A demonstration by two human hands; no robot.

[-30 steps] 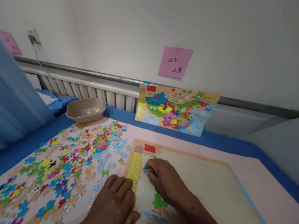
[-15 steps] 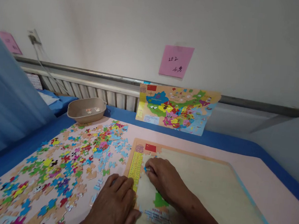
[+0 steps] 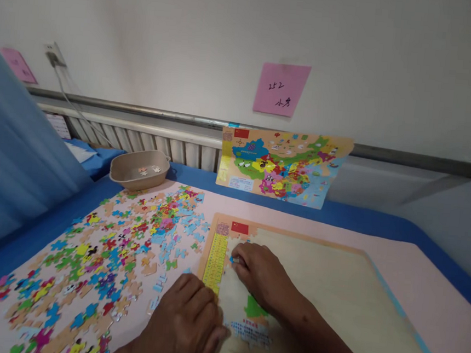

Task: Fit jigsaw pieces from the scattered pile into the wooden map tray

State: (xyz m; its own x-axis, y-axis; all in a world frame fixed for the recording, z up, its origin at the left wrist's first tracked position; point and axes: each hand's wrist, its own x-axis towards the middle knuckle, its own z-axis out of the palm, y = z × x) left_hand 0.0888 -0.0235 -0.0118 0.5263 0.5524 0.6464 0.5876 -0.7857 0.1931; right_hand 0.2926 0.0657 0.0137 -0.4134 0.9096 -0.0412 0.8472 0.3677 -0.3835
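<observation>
My right hand (image 3: 262, 272) is over the upper left of the puzzle board (image 3: 312, 282), its thumb and fingers pinched on a small puzzle piece (image 3: 232, 260) with blue on it. My left hand (image 3: 190, 318) lies across the board's left edge, fingers curled and pressed together; their tips, and anything under them, are hidden. Fitted pieces form a red flag corner (image 3: 239, 228) and a yellow printed strip (image 3: 215, 260) on the board. Below my right wrist are a green patch (image 3: 255, 308) and a block of printed text pieces (image 3: 250, 331).
Many loose puzzle pieces (image 3: 108, 259) spread across the pink sheet to the left. Behind them stands a beige basin (image 3: 136, 178) with a few pieces inside. A printed map picture (image 3: 283, 167) leans against the wall rail. A blue curtain (image 3: 17, 174) hangs at left.
My left hand's fingers have curled in more, with the thumb drawn closer to them. My right hand keeps its pinch at nearly the same spot on the board. The view has shifted slightly.
</observation>
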